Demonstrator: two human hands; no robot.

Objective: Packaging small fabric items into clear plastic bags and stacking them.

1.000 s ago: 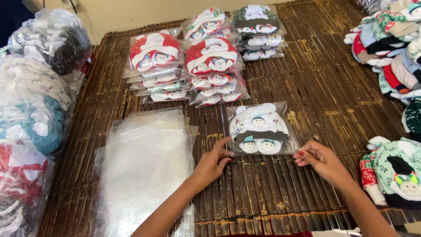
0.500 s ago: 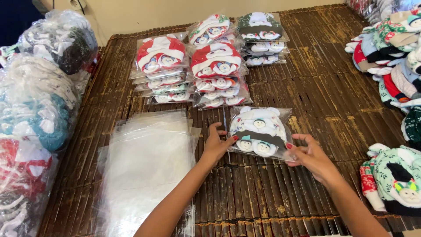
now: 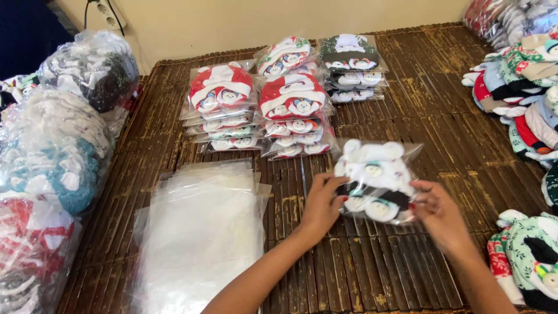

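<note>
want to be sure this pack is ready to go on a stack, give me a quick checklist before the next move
1. Both hands on the pack: left hand and right hand grip the bagged socks at its two sides: ok.
2. Pack lifted off the bamboo mat: ok.
3. Bag opening sealed: cannot tell.
4. Finished stacks upright, tops free: ok.
5. Empty bags out of the way, left of the hands: ok.

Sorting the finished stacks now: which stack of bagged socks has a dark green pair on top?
The far-right stack of clear-bagged socks, nearest the wall. Its top pair is dark green and white; the other three stacks show red-and-white pairs on top.
</note>
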